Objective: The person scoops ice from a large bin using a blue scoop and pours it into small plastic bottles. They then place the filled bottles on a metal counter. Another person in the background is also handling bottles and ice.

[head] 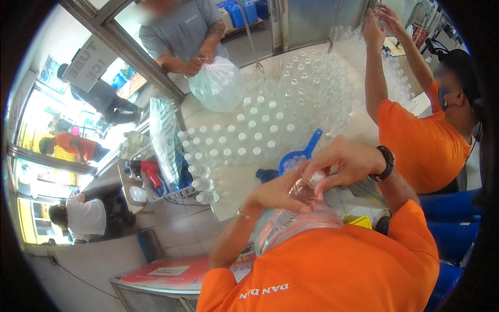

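My left hand [278,193] is wrapped around a clear plastic bottle [302,192], held tilted close to my chest. At the bottle's neck, the fingers of my right hand [343,162] grip a white screw cap [316,177]; whether the cap is threaded on cannot be told. Just beyond my hands, a blue plastic scoop or strainer [314,141] holds several white caps. Capped clear bottles [251,136] stand in rows on the pale table [237,191], and uncapped bottles [304,78] stand behind them towards the right.
A co-worker in orange [421,136] works at the right. Across the table, a person in grey grips a clear plastic bag [218,84]. A red heat gun or dryer [151,172] lies in a crate at the left, beside a printed plastic sack [163,136]. Blue barrels [448,210] stand at the right.
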Available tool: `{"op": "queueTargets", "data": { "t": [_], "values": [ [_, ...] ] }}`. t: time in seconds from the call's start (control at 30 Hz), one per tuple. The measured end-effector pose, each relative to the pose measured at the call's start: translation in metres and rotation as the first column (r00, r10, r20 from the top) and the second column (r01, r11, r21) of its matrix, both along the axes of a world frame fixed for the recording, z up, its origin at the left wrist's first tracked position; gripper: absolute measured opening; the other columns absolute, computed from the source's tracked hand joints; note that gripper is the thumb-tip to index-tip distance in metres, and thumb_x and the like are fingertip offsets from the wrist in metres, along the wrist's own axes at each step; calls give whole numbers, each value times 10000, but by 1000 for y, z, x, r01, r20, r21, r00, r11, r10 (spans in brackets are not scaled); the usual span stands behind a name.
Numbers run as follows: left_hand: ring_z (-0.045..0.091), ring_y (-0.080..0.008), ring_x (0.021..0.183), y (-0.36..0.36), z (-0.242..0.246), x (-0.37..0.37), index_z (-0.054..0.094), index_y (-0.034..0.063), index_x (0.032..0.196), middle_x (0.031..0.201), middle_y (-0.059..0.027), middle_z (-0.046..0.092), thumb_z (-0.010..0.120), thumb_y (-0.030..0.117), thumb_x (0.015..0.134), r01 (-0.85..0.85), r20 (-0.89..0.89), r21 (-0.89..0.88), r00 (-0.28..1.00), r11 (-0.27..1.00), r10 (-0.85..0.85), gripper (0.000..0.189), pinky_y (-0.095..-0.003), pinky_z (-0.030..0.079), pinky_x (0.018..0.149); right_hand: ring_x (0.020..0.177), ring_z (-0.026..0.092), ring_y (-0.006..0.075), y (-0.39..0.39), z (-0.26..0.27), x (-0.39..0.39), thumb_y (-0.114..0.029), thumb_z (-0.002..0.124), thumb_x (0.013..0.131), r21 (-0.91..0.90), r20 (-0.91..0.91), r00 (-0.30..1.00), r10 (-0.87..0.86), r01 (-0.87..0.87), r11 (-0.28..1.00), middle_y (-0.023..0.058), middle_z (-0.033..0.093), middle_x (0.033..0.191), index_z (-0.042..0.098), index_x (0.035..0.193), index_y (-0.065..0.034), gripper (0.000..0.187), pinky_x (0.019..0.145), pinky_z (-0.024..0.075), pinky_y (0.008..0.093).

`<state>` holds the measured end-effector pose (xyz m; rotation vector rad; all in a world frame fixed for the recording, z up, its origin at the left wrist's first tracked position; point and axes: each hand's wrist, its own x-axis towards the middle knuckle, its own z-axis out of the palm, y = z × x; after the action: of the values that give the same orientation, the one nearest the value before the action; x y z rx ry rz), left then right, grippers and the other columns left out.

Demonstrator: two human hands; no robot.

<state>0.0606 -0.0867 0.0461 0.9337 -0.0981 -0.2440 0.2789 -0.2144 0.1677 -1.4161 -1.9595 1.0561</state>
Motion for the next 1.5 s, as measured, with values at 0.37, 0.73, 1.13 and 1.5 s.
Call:
{"op": "queueTargets", "data": {
  "t": [0.37,0.73,1.13,1.5],
  "values": [
    [686,-225,874,-3,-43,-38,491,-42,1423,1019,-136,675,904,213,778,89,-113,-284,986,955,-125,807,-353,582,728,800,741,248,-9,-21,10,-464,833,851,159,-147,989,-29,53,986,88,741,835,776,1159,-98,482,688,549,365],
    [700,-233,774,-10,-42,-43,505,-114,1380,971,-174,666,852,183,780,279,-155,-441,912,853,-379,754,-344,553,525,682,528,269,-34,-46,-5,-537,659,966,494,378,925,-46,-159,855,64,474,680,595,820,-134,433,616,423,399],
    [723,-450,867,-29,45,-43,517,18,1304,1018,-252,714,845,382,818,220,-220,972,975,-78,4,689,-519,577,800,495,515,457,-88,-136,-66,-514,453,1085,-296,172,717,-675,692,659,260,513,557,586,626,57,744,531,391,543],
    [708,-296,980,-1,-14,-25,450,12,1452,1081,-220,697,787,398,872,253,-138,525,967,813,-212,775,-426,573,821,655,497,372,-75,-121,-39,-269,496,1003,470,32,833,-553,476,743,142,530,690,575,720,-63,359,653,347,497]
  ]
}}
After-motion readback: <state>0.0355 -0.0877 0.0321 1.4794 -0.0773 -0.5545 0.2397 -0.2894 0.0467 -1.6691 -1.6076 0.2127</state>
